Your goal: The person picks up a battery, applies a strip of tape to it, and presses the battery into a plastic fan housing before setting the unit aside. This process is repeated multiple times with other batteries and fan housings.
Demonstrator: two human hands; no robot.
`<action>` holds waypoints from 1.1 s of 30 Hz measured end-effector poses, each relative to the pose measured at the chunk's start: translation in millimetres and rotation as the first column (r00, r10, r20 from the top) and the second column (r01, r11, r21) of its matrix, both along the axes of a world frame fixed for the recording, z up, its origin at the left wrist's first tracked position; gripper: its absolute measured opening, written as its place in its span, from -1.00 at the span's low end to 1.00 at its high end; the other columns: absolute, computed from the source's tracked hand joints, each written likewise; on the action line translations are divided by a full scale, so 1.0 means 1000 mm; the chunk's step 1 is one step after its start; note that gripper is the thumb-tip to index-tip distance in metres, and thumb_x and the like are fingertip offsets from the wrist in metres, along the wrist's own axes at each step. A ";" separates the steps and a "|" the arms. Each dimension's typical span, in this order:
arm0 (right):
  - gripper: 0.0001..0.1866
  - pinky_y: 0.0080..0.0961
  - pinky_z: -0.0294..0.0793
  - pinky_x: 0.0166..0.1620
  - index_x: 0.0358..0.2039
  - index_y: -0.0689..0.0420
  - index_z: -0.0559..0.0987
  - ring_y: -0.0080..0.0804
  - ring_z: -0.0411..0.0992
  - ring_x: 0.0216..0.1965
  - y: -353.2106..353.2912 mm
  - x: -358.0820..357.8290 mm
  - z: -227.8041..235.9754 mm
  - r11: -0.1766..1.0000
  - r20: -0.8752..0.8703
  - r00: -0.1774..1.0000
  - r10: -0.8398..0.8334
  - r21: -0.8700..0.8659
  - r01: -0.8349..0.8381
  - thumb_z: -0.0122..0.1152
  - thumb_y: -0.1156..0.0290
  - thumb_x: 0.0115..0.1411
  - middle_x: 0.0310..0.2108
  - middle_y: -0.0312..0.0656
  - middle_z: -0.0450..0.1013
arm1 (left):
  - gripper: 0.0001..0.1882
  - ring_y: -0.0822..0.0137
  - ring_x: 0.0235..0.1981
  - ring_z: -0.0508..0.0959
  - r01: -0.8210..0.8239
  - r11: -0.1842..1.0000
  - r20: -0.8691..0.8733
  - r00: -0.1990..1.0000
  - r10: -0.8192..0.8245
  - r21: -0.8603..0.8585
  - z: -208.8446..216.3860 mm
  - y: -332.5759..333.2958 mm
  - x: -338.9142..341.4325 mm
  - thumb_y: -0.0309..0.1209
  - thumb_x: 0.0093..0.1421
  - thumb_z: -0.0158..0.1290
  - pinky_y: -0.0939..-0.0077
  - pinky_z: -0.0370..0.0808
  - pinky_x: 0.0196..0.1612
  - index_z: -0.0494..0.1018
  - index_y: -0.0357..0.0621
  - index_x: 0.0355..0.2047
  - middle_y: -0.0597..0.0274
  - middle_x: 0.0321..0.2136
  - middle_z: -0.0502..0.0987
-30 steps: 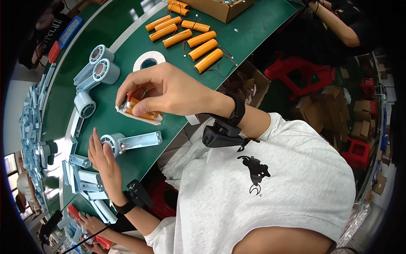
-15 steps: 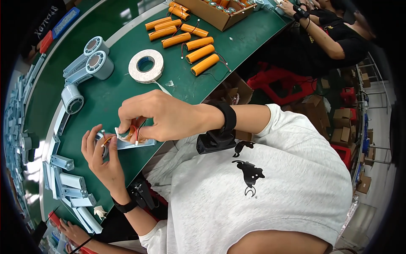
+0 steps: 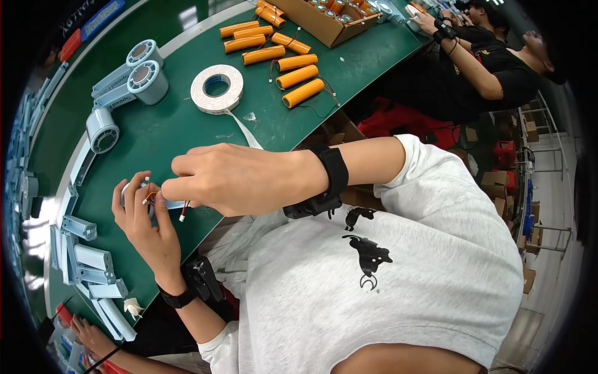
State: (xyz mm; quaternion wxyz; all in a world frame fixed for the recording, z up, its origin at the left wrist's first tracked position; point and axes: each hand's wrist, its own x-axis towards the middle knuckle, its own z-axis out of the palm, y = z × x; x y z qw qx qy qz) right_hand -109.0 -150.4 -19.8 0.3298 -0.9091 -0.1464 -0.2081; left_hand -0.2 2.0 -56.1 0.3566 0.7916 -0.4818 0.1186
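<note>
My left hand [image 3: 144, 227] curls its fingers round a light blue plastic housing [image 3: 176, 204], which is largely covered by both hands. Above it, my right hand [image 3: 227, 177] reaches across with fingers bent together, their tips meeting near the left thumb; what they pinch is hidden. Thin orange and red wires [image 3: 151, 196] with small white connectors stick up by the left fingers. Another white connector [image 3: 182, 218] dangles on a red and black wire below the right hand. From a roll of white tape [image 3: 233, 86], a loose strip [image 3: 248, 133] runs down behind my right wrist.
Several orange wired battery packs [image 3: 298, 76] lie beyond the tape, near a cardboard box [image 3: 339, 36] of more packs. Light blue round-headed housings [image 3: 148, 82] and handle pieces [image 3: 93, 257] line the left side of the green table [image 3: 180, 134]. Co-workers sit at both ends.
My right hand has shifted slightly left, fingers closing over the wires. The white scrap and orange part seen under its fingertips are now hidden. The whole view has turned slightly.
</note>
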 end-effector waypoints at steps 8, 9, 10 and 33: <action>-0.79 -0.41 0.31 -0.48 -0.42 0.18 0.36 -0.27 0.29 -0.50 -0.002 -0.007 0.010 0.996 0.215 0.976 -0.020 0.084 0.002 0.13 0.61 -0.11 -0.51 -0.18 0.24 | -0.91 0.03 0.00 0.28 -0.018 0.995 0.116 0.993 0.006 0.095 0.005 -0.002 -0.002 -0.58 0.02 -0.03 0.23 0.15 0.00 0.36 -0.21 -0.42 0.31 -0.25 0.45; -0.79 -0.41 0.31 -0.48 -0.42 0.18 0.36 -0.28 0.28 -0.51 -0.002 -0.006 0.006 0.998 0.188 0.982 -0.004 0.065 -0.009 0.12 0.61 -0.11 -0.51 -0.18 0.24 | -0.91 0.03 0.00 0.28 -0.021 0.995 0.120 0.993 0.009 0.100 0.004 -0.002 -0.002 -0.59 0.01 -0.03 0.23 0.15 0.00 0.36 -0.21 -0.42 0.33 -0.26 0.45; -0.80 -0.42 0.31 -0.48 -0.42 0.18 0.36 -0.29 0.28 -0.51 -0.003 -0.007 0.002 0.999 0.161 0.987 0.002 0.046 -0.010 0.12 0.61 -0.11 -0.50 -0.19 0.24 | -0.91 0.03 0.00 0.28 -0.011 0.995 0.121 0.993 -0.002 0.101 0.005 -0.003 -0.002 -0.59 0.01 -0.03 0.23 0.15 0.00 0.36 -0.21 -0.42 0.33 -0.26 0.45; -0.83 -0.50 0.38 -0.53 -0.49 0.14 0.33 -0.35 0.30 -0.47 -0.002 -0.012 0.005 0.988 0.034 0.995 0.095 -0.126 -0.090 0.13 0.56 -0.11 -0.51 -0.23 0.24 | -0.86 0.02 0.00 0.26 -0.022 0.992 0.082 0.997 0.012 0.123 0.003 -0.006 -0.001 -0.59 -0.03 -0.07 0.24 0.16 -0.04 0.36 -0.22 -0.40 0.31 -0.28 0.46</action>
